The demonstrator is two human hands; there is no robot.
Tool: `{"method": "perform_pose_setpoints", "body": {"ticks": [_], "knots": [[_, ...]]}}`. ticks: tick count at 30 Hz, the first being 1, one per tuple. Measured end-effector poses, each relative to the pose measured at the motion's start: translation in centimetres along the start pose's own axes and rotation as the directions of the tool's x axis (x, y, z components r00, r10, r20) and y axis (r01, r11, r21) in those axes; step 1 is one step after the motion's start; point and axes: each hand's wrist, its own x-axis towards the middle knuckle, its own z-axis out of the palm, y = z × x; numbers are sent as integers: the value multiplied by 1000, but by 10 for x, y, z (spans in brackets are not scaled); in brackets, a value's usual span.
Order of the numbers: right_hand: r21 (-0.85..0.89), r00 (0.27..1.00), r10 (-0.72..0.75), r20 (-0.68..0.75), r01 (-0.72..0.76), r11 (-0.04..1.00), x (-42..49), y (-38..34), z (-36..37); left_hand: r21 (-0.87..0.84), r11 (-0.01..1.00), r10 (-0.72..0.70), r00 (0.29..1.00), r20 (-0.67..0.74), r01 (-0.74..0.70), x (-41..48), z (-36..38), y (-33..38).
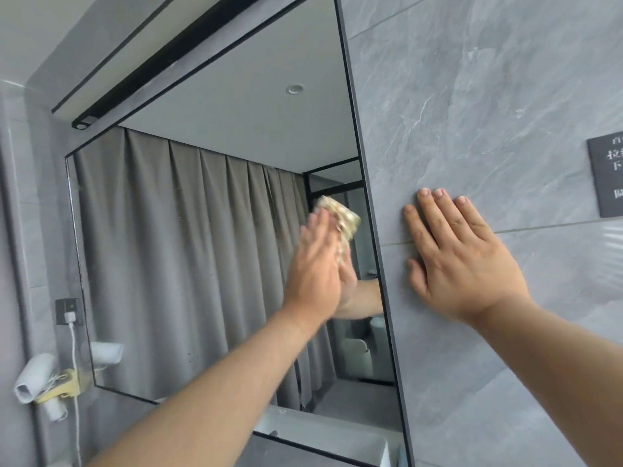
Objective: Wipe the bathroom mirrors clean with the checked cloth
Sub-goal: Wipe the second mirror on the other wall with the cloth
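Head view: the left hand (pixel 315 264) presses flat, fingers straight, a crumpled beige checked cloth (pixel 340 224) onto the black-framed wall mirror (pixel 202 230).
Brace: the right hand (pixel 462 257) is spread flat on the grey marbled wall tile (pixel 472 112).
Advice: even pressure is best kept along the right frame edge.

Cloth (pixel 340 219) on mirror (pixel 202 230), tiled wall (pixel 472 96) right, socket (pixel 69 311) left.

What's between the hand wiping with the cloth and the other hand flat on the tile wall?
In the head view, the mirror's dark right frame edge runs between the left hand and the right hand.
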Motion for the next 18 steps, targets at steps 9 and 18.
{"method": "perform_pose_setpoints", "body": {"ticks": [9,18], "knots": [[0,1000,-6,12,6,1000,-1,0,0,36,952,288,928,235,-304,-71,10,17],[18,1000,-6,23,5,1000,-1,0,0,163,964,171,961,216,-209,26,-22,-30]]}}
